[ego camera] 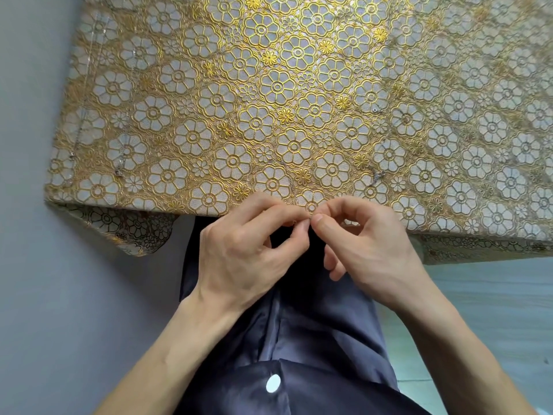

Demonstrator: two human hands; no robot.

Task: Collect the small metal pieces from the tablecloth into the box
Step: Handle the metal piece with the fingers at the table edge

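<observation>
Left hand (248, 253), right hand (368, 250) touch fingertips at embossed gold-flower tablecloth (209, 85).

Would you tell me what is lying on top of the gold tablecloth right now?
Thin metal chain pieces lie scattered on the tablecloth. The left hand and right hand pinch together at its near edge, hiding whatever they hold.
</observation>
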